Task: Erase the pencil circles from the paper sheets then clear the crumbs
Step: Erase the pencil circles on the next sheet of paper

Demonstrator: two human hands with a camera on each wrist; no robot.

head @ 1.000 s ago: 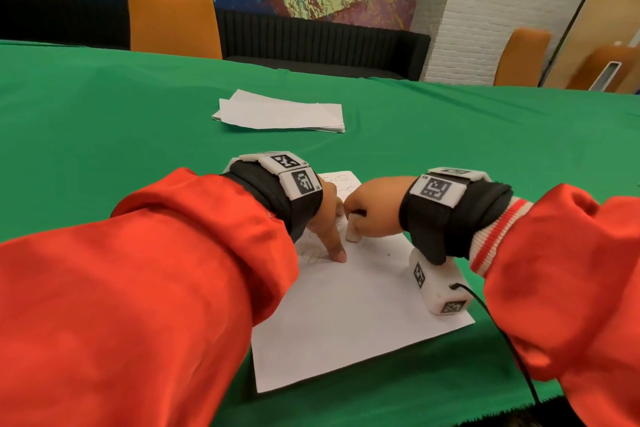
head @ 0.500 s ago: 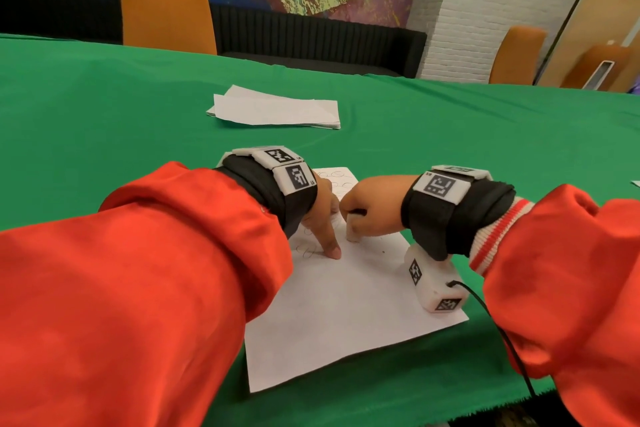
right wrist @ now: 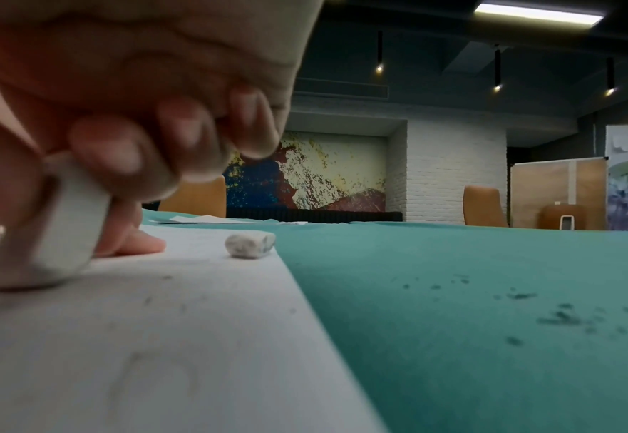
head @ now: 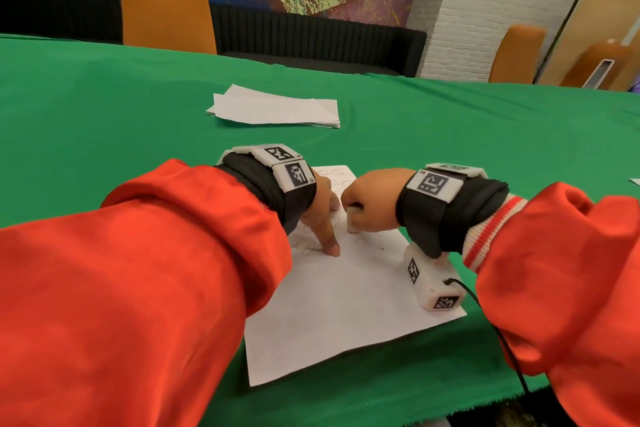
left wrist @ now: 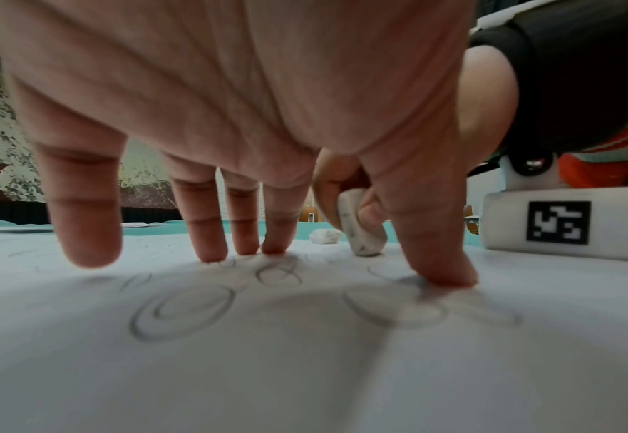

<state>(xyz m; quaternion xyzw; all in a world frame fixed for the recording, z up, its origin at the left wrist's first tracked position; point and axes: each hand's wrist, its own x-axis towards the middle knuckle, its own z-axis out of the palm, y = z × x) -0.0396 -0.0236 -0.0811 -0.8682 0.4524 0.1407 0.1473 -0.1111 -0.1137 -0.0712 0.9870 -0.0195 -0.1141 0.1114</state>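
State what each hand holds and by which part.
The right hand grips the white eraser by its upper end. The left hand holds nothing; its fingertips press the paper sheet.

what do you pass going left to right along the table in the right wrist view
right hand gripping the eraser on the paper sheet → small eraser piece at the sheet's edge → green tablecloth → dark crumbs

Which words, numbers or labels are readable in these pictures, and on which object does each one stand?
No readable words.
Wrist bands: square black-and-white code markers; the tiny print beside them is too small to read.
Paper sheet: pencil circles only.
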